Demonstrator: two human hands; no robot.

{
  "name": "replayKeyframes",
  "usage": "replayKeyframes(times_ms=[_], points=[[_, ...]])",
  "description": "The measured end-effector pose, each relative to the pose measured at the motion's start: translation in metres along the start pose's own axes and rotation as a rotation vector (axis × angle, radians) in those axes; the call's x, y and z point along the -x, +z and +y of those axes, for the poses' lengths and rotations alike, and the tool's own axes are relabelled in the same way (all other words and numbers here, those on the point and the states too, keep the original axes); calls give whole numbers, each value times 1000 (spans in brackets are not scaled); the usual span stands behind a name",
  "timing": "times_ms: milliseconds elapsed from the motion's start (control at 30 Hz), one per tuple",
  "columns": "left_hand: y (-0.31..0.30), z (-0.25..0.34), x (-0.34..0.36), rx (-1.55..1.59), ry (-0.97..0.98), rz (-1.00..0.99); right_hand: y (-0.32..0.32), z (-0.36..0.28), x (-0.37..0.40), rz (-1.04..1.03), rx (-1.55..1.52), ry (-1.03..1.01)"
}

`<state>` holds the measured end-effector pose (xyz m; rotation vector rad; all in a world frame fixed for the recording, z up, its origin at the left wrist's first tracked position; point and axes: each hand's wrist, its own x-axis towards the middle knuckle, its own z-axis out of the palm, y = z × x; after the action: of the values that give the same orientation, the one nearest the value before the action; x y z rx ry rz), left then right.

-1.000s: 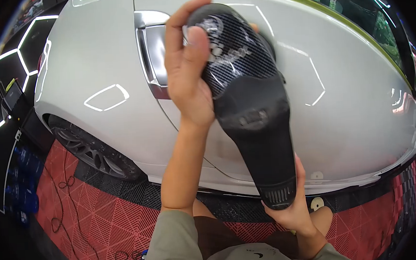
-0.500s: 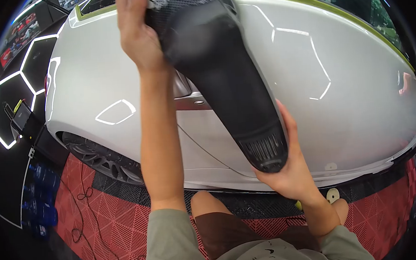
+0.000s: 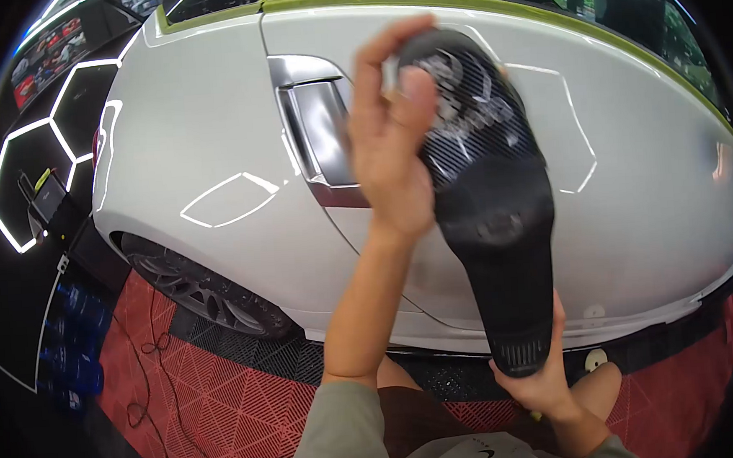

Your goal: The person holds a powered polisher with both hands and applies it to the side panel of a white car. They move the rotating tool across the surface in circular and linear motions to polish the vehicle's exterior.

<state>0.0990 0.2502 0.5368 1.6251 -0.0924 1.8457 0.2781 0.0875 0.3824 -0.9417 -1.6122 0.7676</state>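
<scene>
A black polisher (image 3: 495,196) with a glossy carbon-pattern head spans the space in front of the white car (image 3: 648,170), its long body slanting down toward me. My left hand (image 3: 395,152) is curled around the side of its head, slightly blurred, with the thumb lying on top. Down at the vented tail end, my right hand (image 3: 544,382) grips the polisher from beneath and the right side. Its underside faces away and is hidden. Left of my left hand is a silver door-handle recess (image 3: 323,131) in the car's side.
Green masking tape (image 3: 319,3) edges the car windows. A rear wheel (image 3: 206,285) stands at the left over red and black floor tiles (image 3: 217,389). A dark cable (image 3: 137,386) trails across them. Blue water bottles (image 3: 76,356) and a dark stand (image 3: 50,198) are farther left.
The polisher has moved down and to the right and turned more upright, with both hands on it. Its carbon-pattern head and the door-handle recess now show more fully.
</scene>
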Motion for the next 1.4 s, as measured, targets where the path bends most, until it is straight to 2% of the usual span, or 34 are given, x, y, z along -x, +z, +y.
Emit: replayKeyframes(times_ms=[67,100,133,267,300,333,400,433,467,533,600,700,733,833,933,967,1100,1133,1200,1233,1333,1400], points=[[-8,6,-26,220,50,-7,3,-19,-26,-27,-56,14],[-19,8,-39,92,109,14,7,-26,-40,-40,-87,12],[-30,2,-58,123,185,-45,11,-31,-51,-32,-82,-4],[-43,19,-97,288,51,-55,24,-49,-93,-18,-102,-52],[-76,19,-113,228,15,-234,26,-55,-102,-17,-117,-59],[-66,24,-116,-7,84,-31,30,-60,-110,-25,-121,-48],[-81,33,-126,-4,57,3,36,-69,-126,-48,-93,-30],[-112,36,-140,308,-58,-144,40,-73,-133,-61,-65,-22],[-108,39,-135,110,40,18,46,-74,-141,-85,-19,-10],[-148,47,-145,310,26,-169,61,-73,-154,-122,64,17],[-166,55,-143,417,-1,-250,75,-76,-168,-140,165,-20],[-177,65,-140,202,7,-67,76,-78,-170,-158,188,-37],[-177,63,-140,206,15,-81,77,-79,-169,-166,176,-41],[-146,52,-131,280,34,-106,63,-68,-151,-108,135,-68],[-108,35,-126,264,-79,-112,37,-56,-126,-61,58,-54],[-85,31,-121,208,-13,-167,27,-52,-118,-48,26,-43],[-27,12,-95,55,50,-67,-3,-37,-85,-48,-141,-49],[-14,7,-88,84,48,-99,-10,-34,-78,-50,-157,-35],[7,-2,-79,153,57,-164,-27,-29,-67,-38,-155,-35],[19,-5,-76,108,50,-75,-37,-27,-61,-25,-144,-39],[57,-21,-73,252,-26,-156,-73,-29,-47,-11,-135,-17],[90,-35,-77,174,-1,-129,-103,-31,-36,16,-131,-2]])
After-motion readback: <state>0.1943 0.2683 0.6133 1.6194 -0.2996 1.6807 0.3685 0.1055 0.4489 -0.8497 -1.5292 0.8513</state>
